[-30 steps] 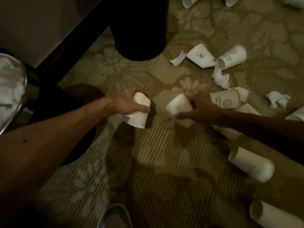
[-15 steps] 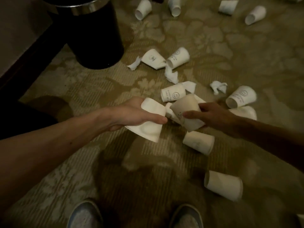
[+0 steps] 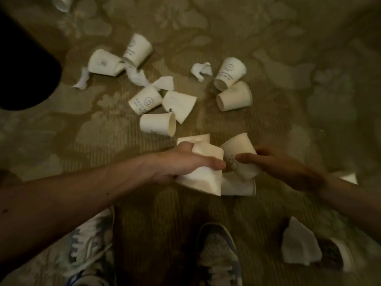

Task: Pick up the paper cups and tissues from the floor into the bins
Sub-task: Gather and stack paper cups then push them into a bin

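Patterned carpet floor point(image 3: 288, 38), bare toward the right and far side, black bin point(image 3: 24, 69) at the left edge. Left hand point(image 3: 185, 159) curled round a crushed paper cup point(image 3: 204, 176); right hand point(image 3: 276, 166) pinches a second cup point(image 3: 239, 153) just beside it. Loose cups point(image 3: 157, 125) and tissues point(image 3: 201, 70) lie scattered on the floor beyond the hands.

A left hand point(image 3: 185, 162) grips crushed paper cups point(image 3: 203, 174); the right hand point(image 3: 274, 164) holds another cup point(image 3: 239, 153) above littered patterned carpet point(image 3: 288, 58).

Hotel-like room, patterned carpet point(image 3: 268, 48), dark bin point(image 3: 24, 65)
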Available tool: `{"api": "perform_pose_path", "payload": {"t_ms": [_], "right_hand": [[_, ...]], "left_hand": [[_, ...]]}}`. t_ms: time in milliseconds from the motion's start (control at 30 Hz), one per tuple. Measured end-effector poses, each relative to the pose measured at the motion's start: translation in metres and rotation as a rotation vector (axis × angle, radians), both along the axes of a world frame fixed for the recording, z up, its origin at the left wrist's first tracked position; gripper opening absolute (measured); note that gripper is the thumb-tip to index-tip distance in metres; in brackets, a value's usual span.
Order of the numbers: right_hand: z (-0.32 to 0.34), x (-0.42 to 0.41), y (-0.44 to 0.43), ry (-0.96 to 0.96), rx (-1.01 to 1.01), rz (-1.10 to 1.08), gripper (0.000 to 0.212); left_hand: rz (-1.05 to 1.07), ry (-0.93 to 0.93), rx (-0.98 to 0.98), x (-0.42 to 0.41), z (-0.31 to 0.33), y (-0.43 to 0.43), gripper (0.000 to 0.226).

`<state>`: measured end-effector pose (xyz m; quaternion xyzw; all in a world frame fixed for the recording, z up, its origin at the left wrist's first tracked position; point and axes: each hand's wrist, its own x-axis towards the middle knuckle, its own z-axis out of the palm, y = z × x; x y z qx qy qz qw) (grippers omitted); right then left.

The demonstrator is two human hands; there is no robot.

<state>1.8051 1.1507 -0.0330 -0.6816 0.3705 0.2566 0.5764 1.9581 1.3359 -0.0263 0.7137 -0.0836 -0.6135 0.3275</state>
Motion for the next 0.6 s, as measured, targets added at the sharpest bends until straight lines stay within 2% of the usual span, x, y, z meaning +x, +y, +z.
{"api": "perform_pose_path", "payload": {"t_ms": [100, 133, 233, 267, 367, 467, 600], "right_hand": [[-0.003, -0.02, 0.003, 0.001, -0.01, -0.086, 0.054], [-0.005, -0.023, 0.005, 0.01, -0.013, -0.116, 0.055], [-0.009, -0.031, 0.011, 0.065, 0.009, -0.268, 0.084], [-0.01, -0.033, 0.013, 0.068, 0.016, -0.306, 0.088], [-0.012, -0.038, 0.015, 0.048, 0.008, -0.346, 0.084], [-0.013, -0.038, 0.017, 0.051, -0.019, -0.366, 0.079], [0.003, -0.028, 0.019, 0.045, -0.077, -0.379, 0.055]], "left_hand": [[-0.041, 0.085, 0.053, -0.017, -0.022, -0.016, 0.072], [-0.031, 0.12, 0.041, -0.022, -0.028, -0.017, 0.071], [0.001, 0.245, -0.013, -0.034, -0.041, -0.021, 0.063], [0.003, 0.279, -0.014, -0.035, -0.042, -0.021, 0.059], [0.021, 0.316, -0.011, -0.036, -0.045, -0.022, 0.056], [0.059, 0.308, -0.038, -0.035, -0.045, -0.023, 0.064], [0.089, 0.293, -0.106, -0.025, -0.036, -0.026, 0.062]]}}
